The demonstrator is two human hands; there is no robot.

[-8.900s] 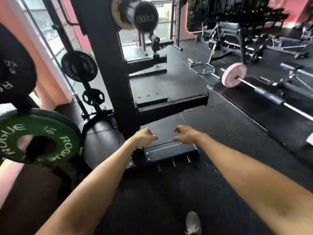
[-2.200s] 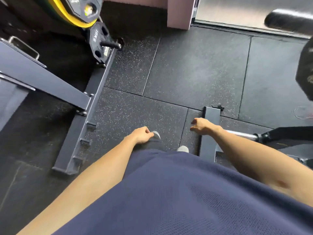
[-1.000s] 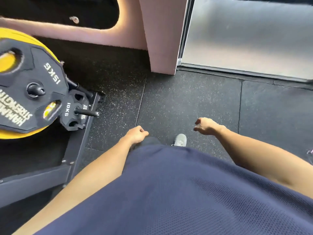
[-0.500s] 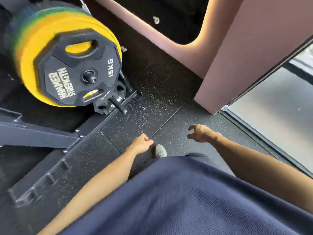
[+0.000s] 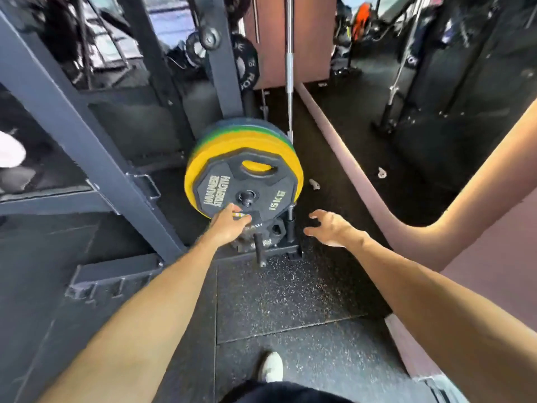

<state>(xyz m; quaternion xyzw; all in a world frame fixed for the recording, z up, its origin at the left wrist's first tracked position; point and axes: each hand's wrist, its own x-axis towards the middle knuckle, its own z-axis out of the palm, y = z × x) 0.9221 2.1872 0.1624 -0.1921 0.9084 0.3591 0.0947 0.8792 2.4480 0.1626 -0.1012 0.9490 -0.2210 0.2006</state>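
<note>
Speckled rubber floor [image 5: 290,292], gym. One black plate [image 5: 247,187] gripped at 6 o'clock by left hand [image 5: 228,226]; right hand [image 5: 331,228] held spread, empty.

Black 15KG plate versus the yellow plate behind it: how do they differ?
The black many-sided 15KG plate is angular, with grip slots; the round yellow plate behind is smooth-rimmed and wider. The left hand hooks only the black one's lower slot. Both stand upright, stacked.

Left forearm [image 5: 151,309] and right forearm [image 5: 430,309] bare up to the frame edge; left hand [image 5: 229,225] and right hand [image 5: 334,229] bare too. One white shoe [image 5: 271,370] visible. Dark garment [image 5: 279,393] at bottom edge, weave unreadable.
</note>
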